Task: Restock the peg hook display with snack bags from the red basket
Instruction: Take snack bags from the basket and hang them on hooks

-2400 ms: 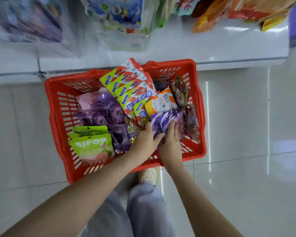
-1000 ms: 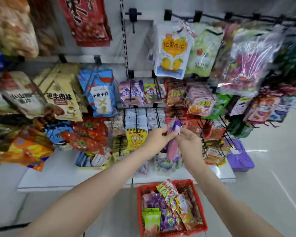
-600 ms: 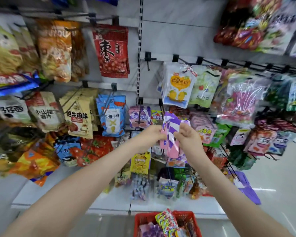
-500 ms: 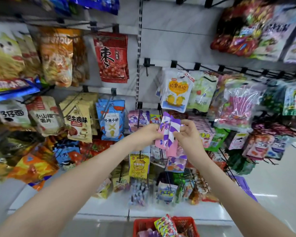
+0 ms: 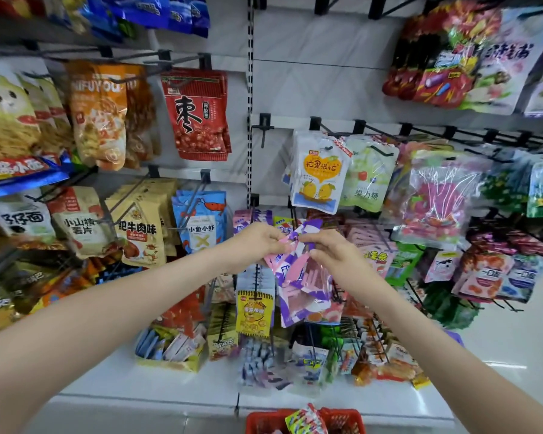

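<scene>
Your left hand (image 5: 257,242) and right hand (image 5: 333,255) pinch the purple-pink snack bags (image 5: 298,277) by their top edges with the fingers, likely to line up hang holes with a peg hook; red basket (image 5: 339,421) sits below the shelf's front edge.

A white base shelf (image 5: 107,383) runs along the foot of the display. On it sit a yellow open carton (image 5: 170,358) of flat packets at left and small orange-red packets (image 5: 386,371) at right. The red basket (image 5: 342,422) stands on the floor (image 5: 521,349) at its near edge.
</scene>
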{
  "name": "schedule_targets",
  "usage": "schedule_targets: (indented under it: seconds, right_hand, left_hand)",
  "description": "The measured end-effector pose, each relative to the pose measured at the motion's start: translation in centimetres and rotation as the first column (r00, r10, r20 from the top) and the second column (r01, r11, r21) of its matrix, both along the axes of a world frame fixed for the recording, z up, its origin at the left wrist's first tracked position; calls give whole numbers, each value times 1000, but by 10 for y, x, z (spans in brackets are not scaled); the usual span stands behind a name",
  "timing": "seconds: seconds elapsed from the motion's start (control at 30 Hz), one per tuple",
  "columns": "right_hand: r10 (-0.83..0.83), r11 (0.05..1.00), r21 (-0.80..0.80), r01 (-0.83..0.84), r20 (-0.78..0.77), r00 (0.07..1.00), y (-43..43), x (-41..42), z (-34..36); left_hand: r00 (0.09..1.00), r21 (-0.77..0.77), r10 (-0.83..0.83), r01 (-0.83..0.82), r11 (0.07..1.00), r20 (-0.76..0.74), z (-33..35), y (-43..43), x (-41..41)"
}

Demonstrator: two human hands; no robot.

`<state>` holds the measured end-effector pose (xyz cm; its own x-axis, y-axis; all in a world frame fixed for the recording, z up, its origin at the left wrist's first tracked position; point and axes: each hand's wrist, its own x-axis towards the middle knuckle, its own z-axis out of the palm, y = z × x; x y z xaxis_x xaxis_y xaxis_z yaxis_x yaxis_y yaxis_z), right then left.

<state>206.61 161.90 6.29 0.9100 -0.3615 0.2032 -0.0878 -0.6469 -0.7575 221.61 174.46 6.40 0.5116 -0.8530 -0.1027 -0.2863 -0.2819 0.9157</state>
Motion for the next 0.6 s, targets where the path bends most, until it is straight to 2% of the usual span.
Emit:
schedule_targets:
  seconds: [0.2, 0.33, 0.43, 0.5, 0.6]
  right_hand:
    - [86, 984, -141, -105, -131, 988, -12, 10, -15]
    - [-2, 957, -292, 6, 14, 1000, -23, 15, -28]
    - [-34, 857, -512, 64, 68, 997, -26, 20, -37]
    - [26, 808, -588, 36, 96, 995, -22, 23, -40]
    - [142, 792, -609, -50, 103, 985, -16, 28, -45]
  left_hand:
    - [994, 121, 23, -36, 992, 106, -11, -4, -1]
    - [984, 178, 14, -45, 983, 175, -18, -2, 0]
    - [970, 199, 11, -61, 978, 243, -24, 2, -1]
    - [954, 250, -14, -64, 966, 300, -31, 3, -3]
    - [955, 260, -8, -72, 963, 295, -38, 3, -6]
